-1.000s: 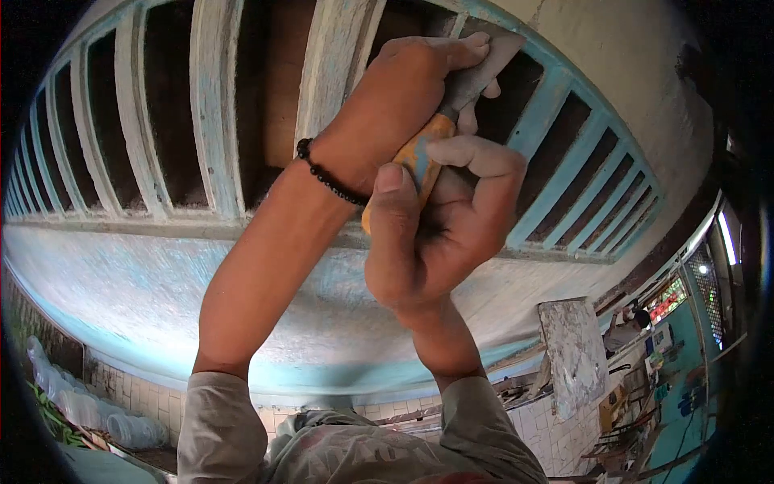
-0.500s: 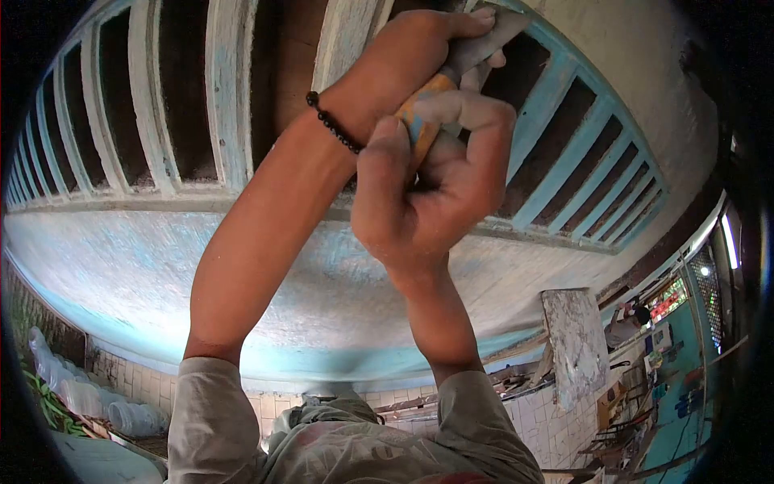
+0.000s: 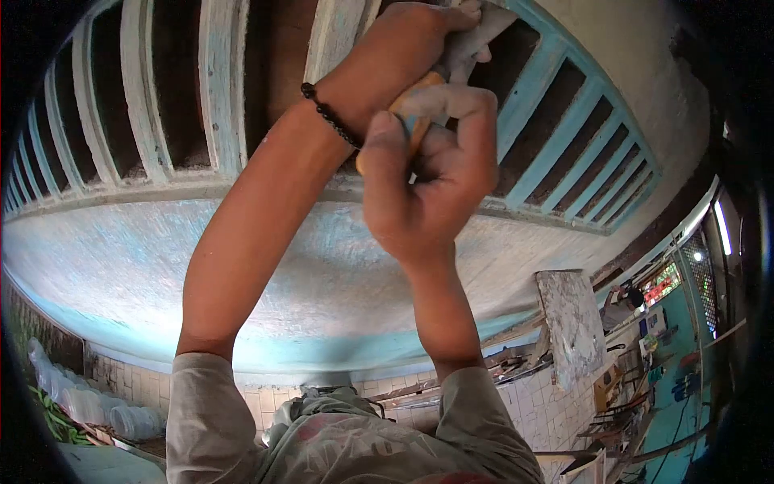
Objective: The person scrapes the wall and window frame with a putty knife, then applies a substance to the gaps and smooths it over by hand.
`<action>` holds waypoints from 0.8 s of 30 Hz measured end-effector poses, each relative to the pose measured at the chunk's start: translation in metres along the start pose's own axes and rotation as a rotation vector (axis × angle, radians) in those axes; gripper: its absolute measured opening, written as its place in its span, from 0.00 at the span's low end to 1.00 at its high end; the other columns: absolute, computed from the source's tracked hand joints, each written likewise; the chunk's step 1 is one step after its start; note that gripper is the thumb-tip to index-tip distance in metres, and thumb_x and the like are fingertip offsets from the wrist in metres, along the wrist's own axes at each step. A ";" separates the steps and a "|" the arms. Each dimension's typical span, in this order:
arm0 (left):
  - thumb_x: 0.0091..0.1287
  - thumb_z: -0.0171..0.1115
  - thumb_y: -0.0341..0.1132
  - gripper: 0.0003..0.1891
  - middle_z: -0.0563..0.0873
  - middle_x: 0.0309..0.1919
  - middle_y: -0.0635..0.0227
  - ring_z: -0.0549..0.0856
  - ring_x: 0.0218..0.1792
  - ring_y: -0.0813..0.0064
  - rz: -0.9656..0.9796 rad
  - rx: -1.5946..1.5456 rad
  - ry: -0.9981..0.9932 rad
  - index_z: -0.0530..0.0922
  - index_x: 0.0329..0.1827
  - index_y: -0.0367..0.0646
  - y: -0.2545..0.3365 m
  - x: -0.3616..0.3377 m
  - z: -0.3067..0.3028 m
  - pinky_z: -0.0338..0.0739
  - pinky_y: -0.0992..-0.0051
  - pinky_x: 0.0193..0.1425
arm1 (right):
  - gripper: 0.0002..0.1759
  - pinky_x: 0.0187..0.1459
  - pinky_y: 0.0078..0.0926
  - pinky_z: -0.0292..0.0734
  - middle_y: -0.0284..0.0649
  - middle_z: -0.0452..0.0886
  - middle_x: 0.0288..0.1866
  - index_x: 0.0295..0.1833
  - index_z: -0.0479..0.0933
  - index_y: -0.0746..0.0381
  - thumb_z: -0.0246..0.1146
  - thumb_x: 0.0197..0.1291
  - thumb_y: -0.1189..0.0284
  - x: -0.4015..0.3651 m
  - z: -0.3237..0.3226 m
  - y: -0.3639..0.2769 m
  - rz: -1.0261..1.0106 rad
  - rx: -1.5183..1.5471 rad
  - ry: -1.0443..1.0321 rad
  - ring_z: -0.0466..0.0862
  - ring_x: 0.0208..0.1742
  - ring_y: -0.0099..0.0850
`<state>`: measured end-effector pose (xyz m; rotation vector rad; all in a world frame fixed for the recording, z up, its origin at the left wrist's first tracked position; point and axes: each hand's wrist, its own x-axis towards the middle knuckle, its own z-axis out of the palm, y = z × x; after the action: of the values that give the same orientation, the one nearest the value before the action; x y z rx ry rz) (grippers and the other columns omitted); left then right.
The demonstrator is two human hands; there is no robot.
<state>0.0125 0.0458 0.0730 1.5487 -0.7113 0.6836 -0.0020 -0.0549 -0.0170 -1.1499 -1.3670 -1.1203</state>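
My right hand (image 3: 439,169) is closed around the orange-yellow handle (image 3: 427,83) of a scraper, its thumb and curled forefinger pressed on the handle. The scraper's wide grey blade (image 3: 484,34) points up and to the right. My left hand (image 3: 427,26) reaches across from the left, with fingertips showing on both sides of the blade; most of its fingers are hidden. A black bead bracelet (image 3: 329,115) circles the left wrist. Behind both hands are the worn white and light-blue wooden slats (image 3: 220,89) of a grille in a wall.
Below the grille runs a patchy white and blue wall (image 3: 153,250). A scuffed board (image 3: 571,323) leans at the right, with another person (image 3: 619,306) farther back. Clear plastic containers (image 3: 85,399) lie at lower left on the tiled floor (image 3: 528,411).
Both hands and the scraper have shifted slightly left and up in view. The right hand has turned a little around the handle. The grip on the scraper stays.
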 end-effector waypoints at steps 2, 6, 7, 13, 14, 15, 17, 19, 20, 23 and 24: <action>0.83 0.46 0.42 0.20 0.83 0.25 0.65 0.81 0.24 0.74 -0.113 -0.121 -0.020 0.81 0.40 0.37 0.009 0.004 0.000 0.79 0.74 0.32 | 0.14 0.25 0.12 0.69 0.44 0.85 0.39 0.53 0.66 0.67 0.62 0.66 0.82 0.005 -0.006 0.004 0.019 0.089 0.032 0.79 0.26 0.17; 0.83 0.45 0.43 0.21 0.84 0.29 0.62 0.84 0.28 0.72 -0.181 -0.420 -0.109 0.80 0.45 0.33 0.022 -0.009 0.009 0.82 0.72 0.35 | 0.15 0.27 0.13 0.75 0.47 0.86 0.45 0.56 0.71 0.68 0.65 0.67 0.77 0.004 -0.023 -0.018 0.213 0.166 0.223 0.85 0.32 0.21; 0.83 0.45 0.43 0.21 0.85 0.32 0.60 0.85 0.30 0.71 -0.144 -0.369 -0.037 0.79 0.46 0.32 0.014 -0.009 0.019 0.83 0.72 0.35 | 0.17 0.27 0.14 0.76 0.50 0.86 0.48 0.58 0.72 0.70 0.65 0.68 0.76 -0.003 -0.030 -0.022 0.258 0.163 0.253 0.86 0.32 0.23; 0.72 0.64 0.37 0.11 0.87 0.37 0.55 0.84 0.28 0.66 -0.055 0.632 -0.260 0.85 0.47 0.38 -0.002 -0.108 0.016 0.78 0.70 0.32 | 0.20 0.22 0.22 0.81 0.54 0.88 0.42 0.60 0.77 0.75 0.64 0.71 0.70 -0.100 -0.113 -0.048 0.607 -0.076 0.427 0.85 0.23 0.29; 0.71 0.65 0.35 0.10 0.87 0.38 0.54 0.84 0.28 0.64 -0.039 0.779 -0.339 0.85 0.47 0.37 -0.004 -0.120 0.013 0.77 0.70 0.30 | 0.20 0.21 0.24 0.82 0.53 0.87 0.36 0.59 0.77 0.74 0.66 0.70 0.69 -0.116 -0.128 -0.056 0.677 -0.039 0.433 0.85 0.22 0.29; 0.69 0.66 0.34 0.10 0.87 0.38 0.55 0.84 0.29 0.63 0.011 0.787 -0.253 0.85 0.47 0.37 -0.010 -0.131 0.010 0.77 0.69 0.31 | 0.21 0.21 0.24 0.82 0.53 0.87 0.36 0.59 0.77 0.74 0.67 0.70 0.68 -0.131 -0.139 -0.061 0.715 -0.039 0.432 0.85 0.21 0.29; 0.66 0.67 0.32 0.10 0.87 0.40 0.55 0.84 0.33 0.61 0.117 0.795 -0.087 0.85 0.47 0.37 -0.025 -0.151 0.005 0.77 0.68 0.33 | 0.22 0.20 0.24 0.81 0.53 0.87 0.36 0.59 0.77 0.74 0.67 0.70 0.67 -0.156 -0.158 -0.069 0.789 -0.048 0.435 0.83 0.21 0.28; 0.65 0.67 0.32 0.12 0.87 0.42 0.54 0.85 0.41 0.58 0.263 0.960 0.044 0.85 0.48 0.37 -0.039 -0.162 0.010 0.78 0.65 0.41 | 0.22 0.21 0.24 0.80 0.53 0.87 0.36 0.59 0.77 0.74 0.67 0.70 0.67 -0.170 -0.171 -0.077 0.843 -0.048 0.487 0.83 0.20 0.27; 0.64 0.67 0.33 0.12 0.87 0.43 0.54 0.85 0.45 0.56 0.342 1.040 0.114 0.84 0.48 0.36 -0.045 -0.166 0.014 0.79 0.63 0.44 | 0.23 0.21 0.24 0.80 0.53 0.87 0.36 0.59 0.77 0.74 0.68 0.69 0.67 -0.175 -0.176 -0.081 0.864 -0.048 0.512 0.83 0.20 0.27; 0.62 0.66 0.40 0.28 0.80 0.60 0.50 0.77 0.64 0.46 0.237 1.204 0.103 0.78 0.64 0.35 -0.061 -0.183 0.034 0.68 0.49 0.70 | 0.24 0.22 0.25 0.80 0.53 0.87 0.37 0.60 0.76 0.74 0.68 0.69 0.66 -0.186 -0.188 -0.088 0.834 -0.194 0.509 0.83 0.21 0.30; 0.61 0.65 0.42 0.32 0.77 0.64 0.50 0.75 0.66 0.45 0.241 1.256 0.100 0.75 0.67 0.35 -0.068 -0.187 0.041 0.64 0.47 0.74 | 0.24 0.22 0.25 0.80 0.53 0.86 0.38 0.60 0.76 0.74 0.68 0.69 0.65 -0.189 -0.193 -0.090 0.818 -0.242 0.498 0.83 0.21 0.31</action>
<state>-0.0533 0.0201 -0.1175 2.5329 -0.3601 1.5499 -0.0564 -0.2715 -0.1932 -1.3065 -0.3093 -0.8743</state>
